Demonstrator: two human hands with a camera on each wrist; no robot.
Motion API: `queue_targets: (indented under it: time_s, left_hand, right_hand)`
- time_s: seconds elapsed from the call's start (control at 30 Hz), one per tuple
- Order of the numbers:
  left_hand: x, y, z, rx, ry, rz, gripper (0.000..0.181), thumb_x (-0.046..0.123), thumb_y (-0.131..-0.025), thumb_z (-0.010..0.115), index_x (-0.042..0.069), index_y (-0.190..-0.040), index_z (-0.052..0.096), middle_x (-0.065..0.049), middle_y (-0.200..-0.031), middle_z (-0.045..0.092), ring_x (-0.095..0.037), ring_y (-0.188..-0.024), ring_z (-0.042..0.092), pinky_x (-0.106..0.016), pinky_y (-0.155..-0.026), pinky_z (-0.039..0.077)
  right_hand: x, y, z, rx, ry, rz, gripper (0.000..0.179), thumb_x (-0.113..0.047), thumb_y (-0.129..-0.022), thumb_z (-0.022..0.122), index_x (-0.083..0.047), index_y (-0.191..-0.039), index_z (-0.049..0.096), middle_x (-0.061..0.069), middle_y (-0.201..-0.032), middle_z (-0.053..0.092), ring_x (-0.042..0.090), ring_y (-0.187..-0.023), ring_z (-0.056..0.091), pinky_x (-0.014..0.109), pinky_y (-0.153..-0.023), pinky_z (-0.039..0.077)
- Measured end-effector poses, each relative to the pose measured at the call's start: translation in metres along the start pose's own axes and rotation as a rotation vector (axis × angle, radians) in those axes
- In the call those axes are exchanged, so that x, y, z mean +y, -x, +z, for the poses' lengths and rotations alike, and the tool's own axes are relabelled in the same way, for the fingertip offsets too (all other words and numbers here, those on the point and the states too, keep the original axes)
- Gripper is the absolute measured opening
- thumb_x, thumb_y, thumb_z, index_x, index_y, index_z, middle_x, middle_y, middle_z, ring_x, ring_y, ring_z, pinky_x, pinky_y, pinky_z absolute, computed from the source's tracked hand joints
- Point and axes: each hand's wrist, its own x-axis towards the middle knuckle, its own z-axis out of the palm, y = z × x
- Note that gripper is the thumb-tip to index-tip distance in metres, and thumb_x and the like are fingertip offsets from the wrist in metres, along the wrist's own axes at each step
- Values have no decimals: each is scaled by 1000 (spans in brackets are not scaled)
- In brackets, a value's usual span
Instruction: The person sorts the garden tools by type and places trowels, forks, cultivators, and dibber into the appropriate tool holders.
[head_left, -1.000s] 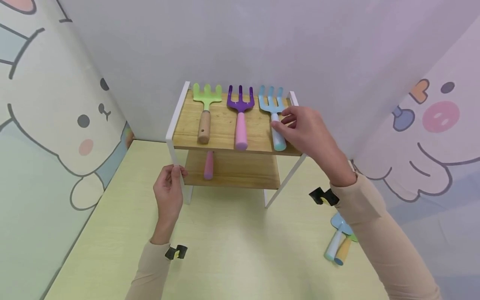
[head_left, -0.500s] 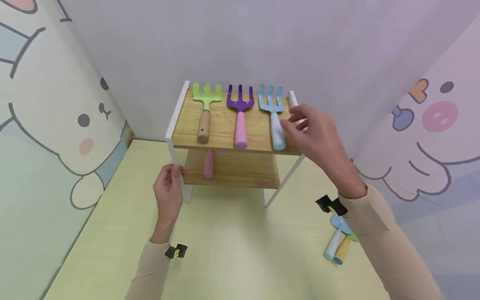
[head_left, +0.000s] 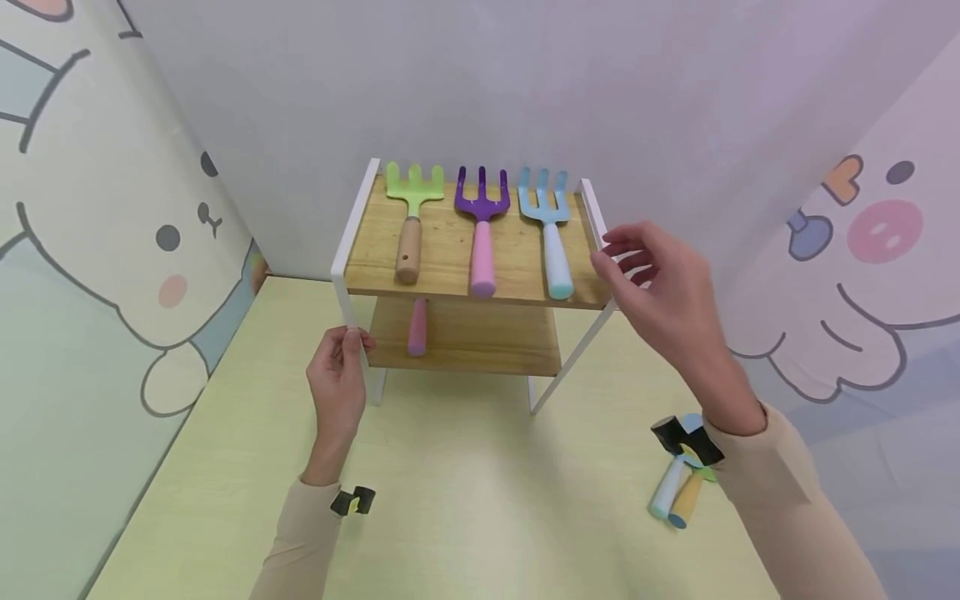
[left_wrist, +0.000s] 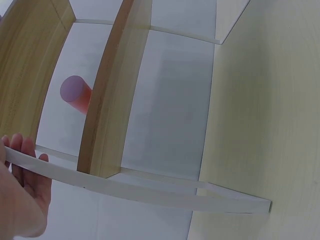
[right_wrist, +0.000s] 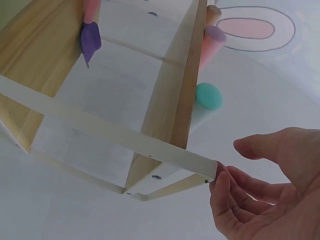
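Three small garden hand forks lie side by side on the upper board of a two-tier wooden shelf (head_left: 442, 265): a green fork (head_left: 409, 225) with a wooden handle, a purple fork (head_left: 482, 242) with a pink handle, and a light blue fork (head_left: 552, 250). My left hand (head_left: 337, 387) grips the white front-left leg of the shelf, fingers wrapped round it in the left wrist view. My right hand (head_left: 663, 292) holds nothing. Its thumb is spread from the fingers, and in the right wrist view the fingertips (right_wrist: 220, 172) are right at the frame's upper corner.
A pink-handled tool (head_left: 417, 329) lies on the lower board; its purple blade (right_wrist: 90, 42) shows in the right wrist view. On the floor at right lie a pale-handled tool (head_left: 666, 490) and a yellow-handled tool (head_left: 686, 502), partly behind the right wrist. Walls stand behind and beside.
My right hand has moved away from the light blue fork's handle, rightward to the shelf's right edge. The fork stays on the board. My left hand has stayed on the leg.
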Motion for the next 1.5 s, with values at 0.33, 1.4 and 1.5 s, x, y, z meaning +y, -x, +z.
queue_targets:
  time_s: [0.33,1.4,1.5]
  left_hand:
    - [-1,1,-1,-4,5,-11,26,6,-108,51,-18,-102,58,-3,-90,68,-15,-85,66,-22,-82,53]
    - [-4,-1,0,7,8,-1,26,6,-108,52,-19,-101,58,0,-88,68,-12,-83,67,-22,-81,53]
    - [-4,-1,0,10,-1,-12,27,7,-108,53,-19,-101,58,0,-88,68,-12,-83,67,-22,-81,52]
  right_hand:
    - [12,22,-1,85,-13,-53,29,-7,-96,72,4,-122,64,13,-112,70,-5,-91,60,9,-79,49]
    - [66,94,16,211,-262,-87,35,24,-85,65,17,-119,61,15,-109,67,10,-98,64,17,-88,51]
    - [78,102,20,217,-282,-94,36,26,-83,65,18,-118,61,14,-109,68,11,-98,65,17,-87,52]
